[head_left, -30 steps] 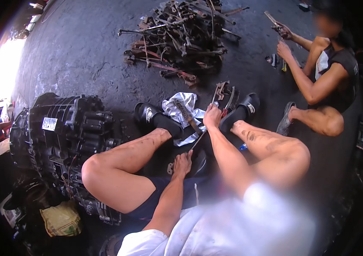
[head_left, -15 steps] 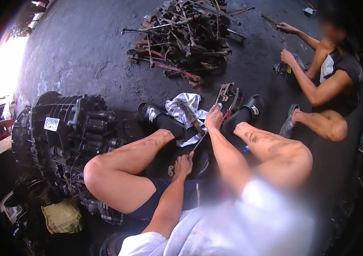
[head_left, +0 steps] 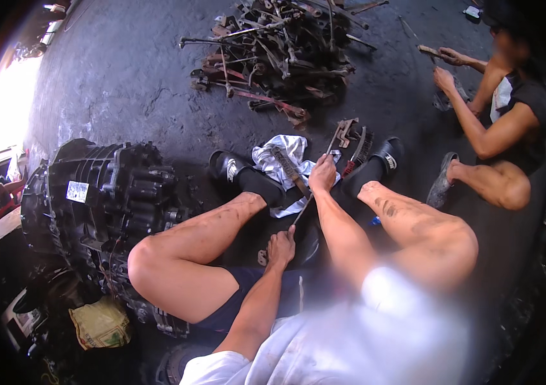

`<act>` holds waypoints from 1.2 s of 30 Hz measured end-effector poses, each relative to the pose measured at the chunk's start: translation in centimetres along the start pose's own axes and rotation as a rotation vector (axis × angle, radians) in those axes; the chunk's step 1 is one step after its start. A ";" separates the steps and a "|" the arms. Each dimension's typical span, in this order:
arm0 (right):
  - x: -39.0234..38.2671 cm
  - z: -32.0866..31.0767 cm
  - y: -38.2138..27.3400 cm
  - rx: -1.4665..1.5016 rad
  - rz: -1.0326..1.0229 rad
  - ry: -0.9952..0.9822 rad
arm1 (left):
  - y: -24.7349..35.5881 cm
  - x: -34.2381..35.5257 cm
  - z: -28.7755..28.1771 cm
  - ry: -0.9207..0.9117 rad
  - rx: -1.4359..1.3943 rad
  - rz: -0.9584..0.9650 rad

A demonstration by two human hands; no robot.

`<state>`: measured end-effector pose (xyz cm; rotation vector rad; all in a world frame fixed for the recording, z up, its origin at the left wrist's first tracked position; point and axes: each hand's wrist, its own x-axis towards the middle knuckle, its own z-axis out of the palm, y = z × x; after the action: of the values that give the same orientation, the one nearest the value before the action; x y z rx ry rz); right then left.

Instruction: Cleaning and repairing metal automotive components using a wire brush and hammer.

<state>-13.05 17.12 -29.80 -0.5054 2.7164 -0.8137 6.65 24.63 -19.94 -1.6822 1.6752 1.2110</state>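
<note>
A long thin metal linkage rod (head_left: 303, 210) runs slantwise between my legs, gripped by both hands. My left hand (head_left: 280, 249) is closed around its near end, where a small bracket with holes pokes out beside the fingers. Farther up, my right hand (head_left: 323, 174) wraps the rod below a rusty bracket (head_left: 348, 131) at the far end. Just left of my right hand, a wire brush (head_left: 291, 171) with a worn handle lies over a crumpled silvery cloth (head_left: 280, 147). Another brush (head_left: 363, 147), dark-bristled with some red on it, lies right of the rusty bracket, near my right foot.
A big black gearbox housing (head_left: 103, 199) stands to my left, with a yellow bag (head_left: 100, 323) nearer me. Ahead lies a heap of rusty rods and brackets (head_left: 279, 58). At right, a crouching co-worker (head_left: 504, 122) holds a wooden-handled tool (head_left: 430, 51).
My hands keep their grip on the rod, and both hands shift only slightly within the picture. The co-worker's hands have come closer together, with the wooden-handled tool lower.
</note>
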 end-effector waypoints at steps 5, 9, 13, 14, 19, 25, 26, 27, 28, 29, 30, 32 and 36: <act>-0.4 1.0 0.8 0.044 0.075 -0.038 | -0.7 0.8 -0.8 0.047 -0.016 -0.017; 2.6 -0.4 8.3 0.287 0.245 0.098 | 3.1 1.2 -3.7 -0.086 -0.058 0.134; -0.6 -1.0 7.7 -0.056 0.000 -0.478 | 4.8 1.4 -8.3 -0.172 -0.133 0.346; -1.4 -0.8 6.4 -0.097 -0.044 -0.654 | 5.7 0.4 -10.4 -0.258 -0.148 0.353; -3.9 -1.8 2.7 -0.221 -0.127 -0.660 | 6.2 -3.0 -15.8 -0.411 -0.212 0.420; -2.8 -7.3 0.0 -0.372 -0.239 -0.796 | 5.4 -8.2 -18.1 -0.584 -0.773 0.430; -2.1 -7.9 0.9 -0.418 -0.181 -0.771 | 5.3 -8.0 -17.9 -0.601 -0.773 0.444; -2.1 -9.0 -0.1 -0.422 -0.200 -0.778 | 4.3 -7.7 -18.0 -0.452 -0.833 0.492; -2.1 -10.4 -0.9 -0.379 -0.178 -0.766 | 3.2 -7.5 -18.0 -0.300 -0.890 0.535; -2.0 -13.0 -0.6 -0.349 -0.123 -0.733 | 3.7 -7.5 -17.8 -0.242 -0.894 0.527; -1.9 -14.4 -0.7 -0.275 -0.078 -0.688 | 3.2 -7.1 -17.6 -0.236 -0.906 0.523; -1.7 -18.5 -1.1 -0.308 -0.093 -0.658 | 2.2 -5.9 -16.6 -0.069 -0.856 0.556; -2.1 -22.8 1.0 -0.233 0.018 -0.615 | 2.2 -5.1 -15.4 0.058 -0.909 0.567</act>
<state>-19.22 29.67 -11.61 -0.6512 2.2368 -0.2659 9.17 14.29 -7.52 -1.7233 1.8284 2.4970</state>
